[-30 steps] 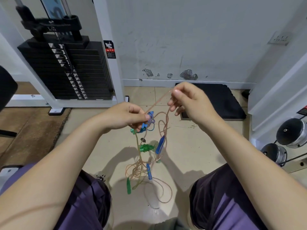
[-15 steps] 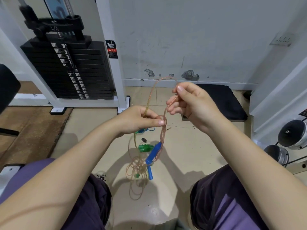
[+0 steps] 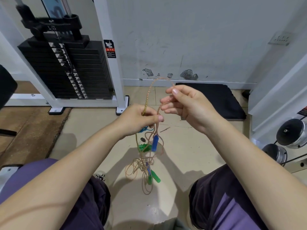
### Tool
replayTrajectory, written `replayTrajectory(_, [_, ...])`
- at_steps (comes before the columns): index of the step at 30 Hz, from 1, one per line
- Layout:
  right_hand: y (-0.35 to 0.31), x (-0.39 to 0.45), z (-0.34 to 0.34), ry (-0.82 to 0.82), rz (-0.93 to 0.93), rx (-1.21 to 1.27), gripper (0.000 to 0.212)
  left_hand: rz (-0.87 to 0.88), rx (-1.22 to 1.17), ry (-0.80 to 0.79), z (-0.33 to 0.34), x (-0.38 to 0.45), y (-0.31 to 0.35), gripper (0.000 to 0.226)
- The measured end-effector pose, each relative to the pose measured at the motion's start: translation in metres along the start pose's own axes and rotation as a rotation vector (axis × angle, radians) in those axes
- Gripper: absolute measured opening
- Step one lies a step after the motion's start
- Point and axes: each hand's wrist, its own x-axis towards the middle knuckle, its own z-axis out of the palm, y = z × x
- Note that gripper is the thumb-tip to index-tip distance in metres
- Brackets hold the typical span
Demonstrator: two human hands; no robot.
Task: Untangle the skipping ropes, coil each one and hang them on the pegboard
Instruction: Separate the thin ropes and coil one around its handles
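Orange rope (image 3: 150, 90) arches between my hands: my left hand (image 3: 138, 119) grips one side and my right hand (image 3: 186, 103) pinches the other. The rest hangs below in a messy knot (image 3: 142, 168) with blue and green handles. Nothing is coiled or hung yet.

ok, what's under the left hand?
Under the left hand, tangled translucent orange ropes hang with a blue plastic handle and green plastic handles. Its fingers hide how the strands cross inside the grip.
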Motion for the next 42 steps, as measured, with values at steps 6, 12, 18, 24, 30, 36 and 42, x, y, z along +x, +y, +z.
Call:
replayTrajectory(6, [0.014, 0.000, 0.001, -0.089, 0.135, -0.540, 0.026, -0.015, -0.432, 0.089, -0.011, 0.005, 0.001, 0.019])
replayTrajectory(12, [0.024, -0.002, 0.010, -0.149, 0.171, -0.691, 0.011, -0.002, -0.398, 0.150, -0.021, 0.003, 0.003, 0.019])
replayTrajectory(18, [0.019, -0.003, 0.009, -0.152, 0.198, -0.564, 0.009, -0.115, -0.088, 0.223, -0.031, 0.000, 0.002, 0.023])
replayTrajectory(24, [0.019, -0.003, 0.006, -0.156, 0.194, -0.656, 0.006, -0.134, -0.011, 0.007, -0.034, -0.007, 0.010, 0.026])
replayTrajectory(30, [0.015, -0.001, -0.002, -0.046, 0.144, -0.864, 0.023, -0.119, -0.072, 0.049, -0.038, -0.007, 0.008, 0.039])
replayTrajectory(36, [0.015, 0.002, -0.001, 0.017, -0.024, -1.036, 0.011, -0.162, -0.207, 0.026, -0.037, -0.003, 0.004, 0.017])
replayTrajectory(42, [0.017, -0.002, 0.006, -0.042, 0.039, -0.835, 0.009, -0.120, -0.277, -0.001, -0.032, -0.001, 0.002, 0.014])
